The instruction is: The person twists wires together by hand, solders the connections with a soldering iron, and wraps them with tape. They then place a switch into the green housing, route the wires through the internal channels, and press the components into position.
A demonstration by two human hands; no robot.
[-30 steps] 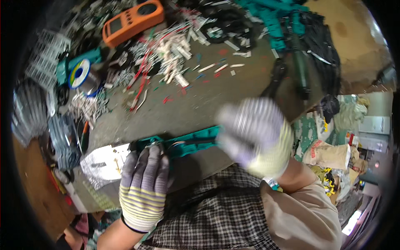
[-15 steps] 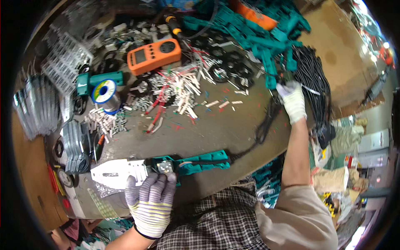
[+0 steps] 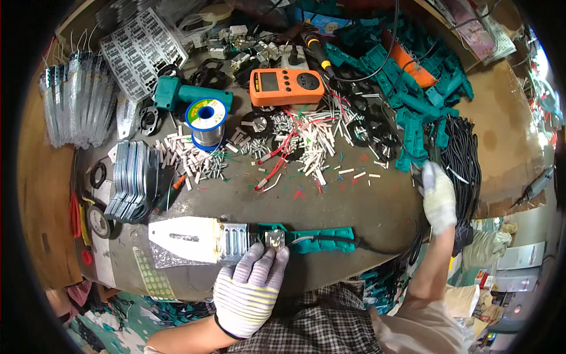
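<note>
Fingers (image 3: pixel 266 255) — left hand's (image 3: pixel 250 289), seemingly four — touch one tool (image 3: pixel 295 239).

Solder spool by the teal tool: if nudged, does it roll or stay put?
The solder spool seems to stand on a flange, blue hub up, so a push probably slides it rather than rolls it. Dense wire windings suggest it is heavy for its size. Scattered white tube pieces beside it would likely scatter first.

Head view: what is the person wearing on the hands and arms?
Both the left hand and right hand wear pale knit work gloves, the left ribbed with grey stripes and a dark cuff edge. Both forearms are bare below the gloves; a light beige sleeve covers the upper right arm.
</note>
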